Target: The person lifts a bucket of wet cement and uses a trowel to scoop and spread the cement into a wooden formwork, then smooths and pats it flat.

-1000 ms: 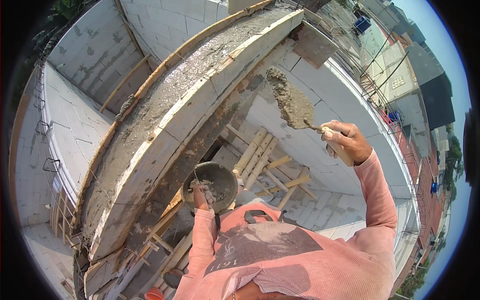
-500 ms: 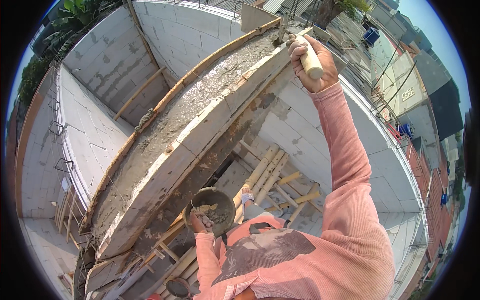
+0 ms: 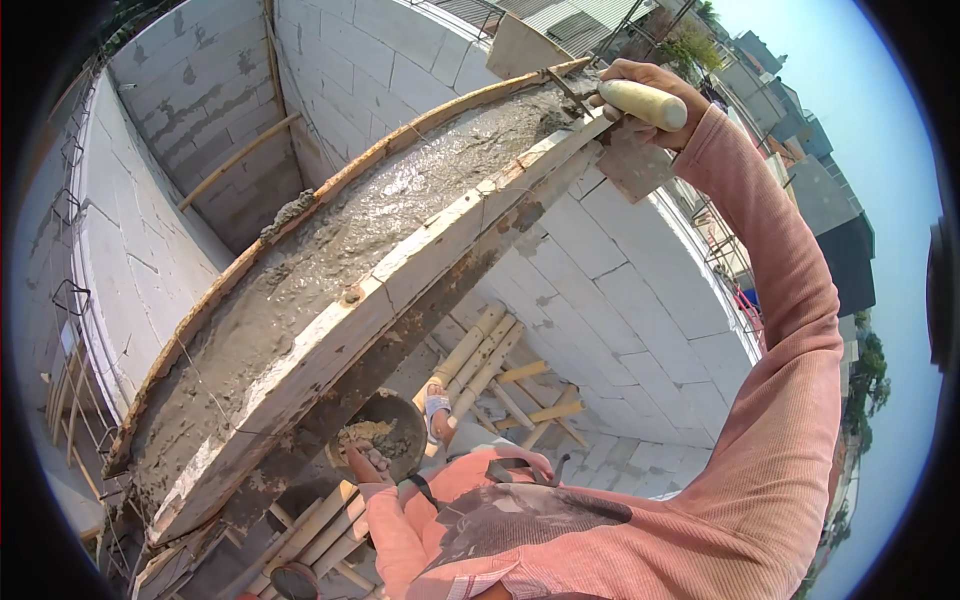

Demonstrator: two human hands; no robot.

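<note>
My right hand, its arm stretched far out, is closed around the pale wooden handle of a trowel. The trowel's metal part reaches over the far end of a long trough of wet grey concrete between two form boards; its blade is only partly visible. Low beside the trough, my left hand has its fingers curled over the near rim of a dark bucket. Inside the bucket lies some grey and tan mortar.
The near form board and the thin far board edge the trough. Below are bamboo poles and my sandalled foot. Pale block walls drop away on both sides. A second bucket sits at the bottom.
My view has tilted and shifted. My right hand has turned the trowel so its handle lies more level, and my elbow bends farther right. My left hand remains at the bucket.
</note>
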